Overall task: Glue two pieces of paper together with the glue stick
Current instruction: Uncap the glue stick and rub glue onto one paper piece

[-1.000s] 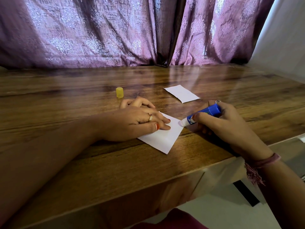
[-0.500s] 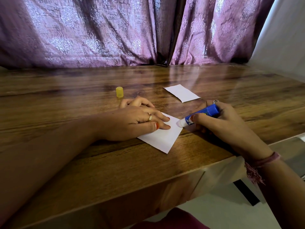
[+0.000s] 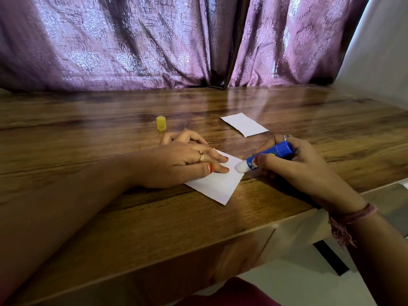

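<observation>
Purple curtains (image 3: 132, 40) hang behind the wooden counter (image 3: 88, 120). My left hand (image 3: 181, 164) lies flat on the near paper (image 3: 216, 184), fingers straight and pressing it down so it cannot slide under the stroke. My right hand (image 3: 293, 164) curls its fingers round the blue glue stick (image 3: 267, 156), tilted so its white tip touches the paper's right corner. Uncapped, its yellow cap (image 3: 161, 123) stands apart. A second paper (image 3: 244, 124) waits beyond, well apart.

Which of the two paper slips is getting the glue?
The nearer paper, pinned by the left hand with the glue stick tip on it. The farther paper lies untouched.
</observation>
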Demonstrator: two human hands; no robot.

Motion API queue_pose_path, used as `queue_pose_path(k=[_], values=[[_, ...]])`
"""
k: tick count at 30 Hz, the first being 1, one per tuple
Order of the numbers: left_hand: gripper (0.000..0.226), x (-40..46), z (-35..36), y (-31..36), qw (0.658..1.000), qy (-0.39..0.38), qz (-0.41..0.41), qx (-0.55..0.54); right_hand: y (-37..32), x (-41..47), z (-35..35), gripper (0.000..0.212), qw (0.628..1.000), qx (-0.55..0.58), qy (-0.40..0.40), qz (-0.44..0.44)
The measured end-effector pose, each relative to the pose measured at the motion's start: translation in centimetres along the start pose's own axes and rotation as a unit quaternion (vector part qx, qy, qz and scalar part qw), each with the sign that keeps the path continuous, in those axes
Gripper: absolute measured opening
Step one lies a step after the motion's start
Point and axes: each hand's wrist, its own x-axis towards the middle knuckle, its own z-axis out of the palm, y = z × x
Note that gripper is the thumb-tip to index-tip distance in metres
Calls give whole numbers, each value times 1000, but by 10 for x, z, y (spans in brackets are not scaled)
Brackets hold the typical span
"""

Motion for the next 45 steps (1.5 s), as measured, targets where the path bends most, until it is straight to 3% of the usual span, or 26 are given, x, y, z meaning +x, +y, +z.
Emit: queue_pose_path(k=[6, 10, 17, 21, 29, 37, 41, 45], values=[[33, 0, -1, 2, 1000, 1, -4, -3, -2, 0, 0, 32, 1000, 3, -15, -23], [33, -1, -2, 3, 1000, -4, -5, -2, -1, -1, -1, 14, 998, -12, -42, -42], [37, -1, -1, 3, 1000, -6, -9, -4, 3, -1, -2, 8, 996, -1, -69, -59], [37, -1, -2, 4, 1000, -6, -12, -8, 4, 1, -2, 18, 996, -3, -64, -66], [39, -1, -3, 5, 1000, -12, -14, -7, 2, -1, -3, 11, 992, 6, -95, -78], [37, -1, -3, 5, 1000, -16, -17, -3, 0, -1, -2, 14, 993, 9, -94, -69], [38, -1, -2, 4, 1000, -12, -17, 4, -1, -3, -2, 2, 993, 6, -93, -73], [34, -1, -1, 5, 1000, -3, -21, 17, 0, -4, -4, 14, 993, 110, -24, -29]])
